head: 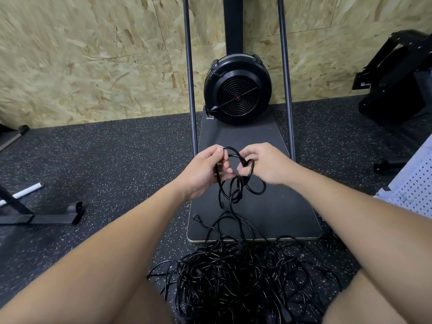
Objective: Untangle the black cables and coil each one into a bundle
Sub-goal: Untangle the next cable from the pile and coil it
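A big tangle of black cables [243, 281] lies on the speckled floor between my knees. One black cable [236, 190] rises out of the heap, and both hands hold it raised in front of me. My left hand [205, 171] grips a bend of it near the top. My right hand [264, 164] pinches a small loop of the same cable, with more loops hanging just below. A plug end [197, 218] rests on the dark board beside the hanging strand.
A dark flat board [280, 206] lies on the floor ahead, carrying a black round fan housing [237, 90] between two upright metal poles. A metal frame foot [53, 217] is at the left, black equipment [397, 94] and a white perforated panel [416, 185] at the right.
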Action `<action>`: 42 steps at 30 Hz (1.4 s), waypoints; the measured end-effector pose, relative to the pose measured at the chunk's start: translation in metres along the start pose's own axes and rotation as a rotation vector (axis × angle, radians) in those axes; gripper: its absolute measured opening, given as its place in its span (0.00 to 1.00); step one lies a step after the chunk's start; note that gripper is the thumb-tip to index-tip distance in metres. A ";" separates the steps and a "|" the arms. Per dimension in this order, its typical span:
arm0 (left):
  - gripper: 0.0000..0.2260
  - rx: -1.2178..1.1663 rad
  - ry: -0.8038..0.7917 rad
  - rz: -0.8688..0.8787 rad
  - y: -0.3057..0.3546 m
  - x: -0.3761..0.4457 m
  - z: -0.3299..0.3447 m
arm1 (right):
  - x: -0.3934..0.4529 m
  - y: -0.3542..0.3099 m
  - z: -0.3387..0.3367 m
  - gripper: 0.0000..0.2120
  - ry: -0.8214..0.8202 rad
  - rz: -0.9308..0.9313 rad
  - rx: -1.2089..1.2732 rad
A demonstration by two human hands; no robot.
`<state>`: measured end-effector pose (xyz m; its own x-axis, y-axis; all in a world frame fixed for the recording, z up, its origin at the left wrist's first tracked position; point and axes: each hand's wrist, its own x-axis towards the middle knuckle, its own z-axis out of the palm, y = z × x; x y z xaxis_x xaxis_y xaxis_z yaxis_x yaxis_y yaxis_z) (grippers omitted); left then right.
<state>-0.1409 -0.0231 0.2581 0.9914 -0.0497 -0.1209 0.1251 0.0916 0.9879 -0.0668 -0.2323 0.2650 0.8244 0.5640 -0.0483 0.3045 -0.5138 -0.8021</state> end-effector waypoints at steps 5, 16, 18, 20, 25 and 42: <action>0.22 0.528 0.163 0.200 0.001 0.003 0.008 | -0.003 -0.004 0.000 0.07 0.142 -0.076 -0.248; 0.15 0.569 0.161 0.190 -0.002 0.001 0.014 | -0.006 0.000 -0.010 0.11 0.027 -0.151 -0.067; 0.10 0.563 0.173 0.192 -0.004 0.003 0.009 | -0.010 -0.004 -0.012 0.14 -0.045 -0.166 0.053; 0.07 0.574 0.165 0.215 -0.006 0.005 0.006 | -0.010 -0.005 -0.014 0.15 -0.117 -0.164 0.149; 0.06 0.544 0.181 0.231 -0.006 0.009 0.005 | -0.011 -0.009 -0.017 0.21 -0.155 -0.137 0.244; 0.13 0.237 0.108 0.123 -0.010 0.010 0.015 | -0.008 -0.011 -0.010 0.14 0.236 -0.161 -0.363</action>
<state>-0.1324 -0.0395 0.2489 0.9985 0.0551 0.0039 0.0042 -0.1450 0.9894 -0.0719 -0.2378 0.2800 0.8264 0.5138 0.2302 0.5499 -0.6488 -0.5259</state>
